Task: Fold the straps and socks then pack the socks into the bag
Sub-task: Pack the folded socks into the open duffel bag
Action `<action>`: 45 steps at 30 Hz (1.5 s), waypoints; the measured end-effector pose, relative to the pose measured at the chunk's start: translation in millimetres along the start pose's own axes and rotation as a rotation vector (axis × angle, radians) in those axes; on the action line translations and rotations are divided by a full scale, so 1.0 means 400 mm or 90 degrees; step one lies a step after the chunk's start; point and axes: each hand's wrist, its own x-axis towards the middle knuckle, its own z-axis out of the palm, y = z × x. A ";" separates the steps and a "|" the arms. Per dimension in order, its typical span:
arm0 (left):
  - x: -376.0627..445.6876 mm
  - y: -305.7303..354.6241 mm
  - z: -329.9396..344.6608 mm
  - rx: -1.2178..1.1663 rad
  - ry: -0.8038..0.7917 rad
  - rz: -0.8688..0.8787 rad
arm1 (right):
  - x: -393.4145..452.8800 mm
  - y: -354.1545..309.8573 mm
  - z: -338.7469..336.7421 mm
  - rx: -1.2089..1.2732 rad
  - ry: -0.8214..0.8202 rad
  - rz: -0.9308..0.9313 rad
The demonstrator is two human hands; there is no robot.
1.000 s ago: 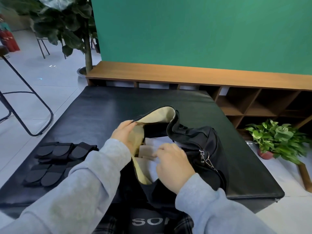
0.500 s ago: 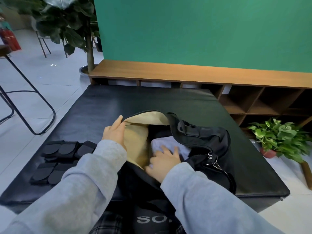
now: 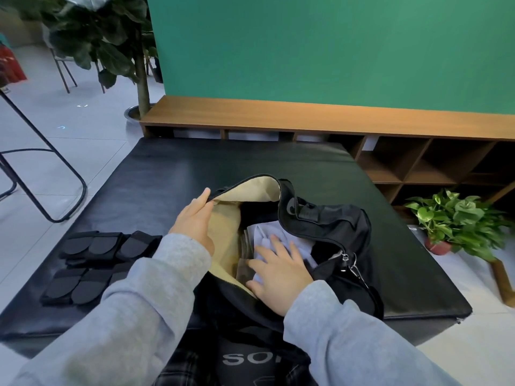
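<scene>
A black bag [image 3: 334, 232] with a tan lining lies open on the black mat [image 3: 223, 162]. My left hand [image 3: 195, 221] grips the left rim of the opening and holds the flap up. Inside the opening, my right hand [image 3: 278, 277] lies flat with fingers spread on pale folded socks [image 3: 267, 232]; brownish folded pieces show beside them. To the left of the bag, on the mat, lie the folded black straps [image 3: 94, 260] in two rows.
A wooden bench with cubbies [image 3: 390, 151] runs behind the mat under a green wall. A potted plant [image 3: 457, 218] stands on the floor at the right. A metal stool frame [image 3: 41, 168] and a tall plant [image 3: 111, 37] are at the left.
My right hand went from holding folded socks at the bag's mouth to lying flat on them deeper inside. My left hand has kept hold of the rim.
</scene>
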 end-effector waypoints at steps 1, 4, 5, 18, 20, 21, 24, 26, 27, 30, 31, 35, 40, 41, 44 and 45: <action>-0.004 0.000 0.009 0.024 -0.003 -0.004 | -0.001 -0.002 0.000 0.006 0.010 -0.006; -0.024 0.006 0.037 0.164 0.009 0.045 | -0.003 -0.007 0.001 0.030 0.027 -0.012; -0.028 0.002 0.054 0.197 0.050 0.105 | -0.003 -0.006 0.001 0.032 0.029 -0.011; 0.036 0.008 0.171 0.550 -0.278 0.191 | 0.053 -0.005 0.036 -0.021 -0.053 0.045; 0.037 0.000 0.179 0.580 -0.291 0.178 | 0.061 -0.005 0.040 -0.023 -0.063 0.049; 0.037 -0.006 0.182 0.585 -0.292 0.170 | 0.065 -0.004 0.041 -0.024 -0.074 0.049; 0.030 -0.018 0.187 0.607 -0.292 0.180 | 0.076 -0.006 0.046 -0.037 -0.090 0.044; 0.031 -0.024 0.194 0.613 -0.297 0.209 | 0.079 -0.008 0.051 -0.048 -0.089 0.041; 0.034 -0.028 0.197 0.607 -0.301 0.222 | 0.080 -0.010 0.051 -0.053 -0.089 0.039; 0.036 -0.032 0.200 0.598 -0.298 0.199 | 0.078 -0.011 0.049 -0.061 -0.101 0.038; 0.036 -0.033 0.200 0.605 -0.289 0.179 | 0.078 -0.010 0.046 -0.055 -0.106 0.041; 0.037 -0.047 0.197 0.644 -0.276 0.094 | 0.079 -0.008 0.034 -0.028 -0.134 0.069; 0.045 -0.063 0.186 0.656 -0.275 0.085 | 0.079 -0.003 0.039 -0.010 -0.136 0.076; 0.043 -0.065 0.185 0.638 -0.260 0.076 | 0.079 -0.003 0.041 -0.006 -0.135 0.077; 0.029 -0.071 0.189 0.596 -0.227 0.072 | 0.077 -0.003 0.043 -0.002 -0.134 0.077; 0.020 -0.075 0.189 0.578 -0.217 0.080 | 0.076 -0.004 0.044 -0.004 -0.131 0.076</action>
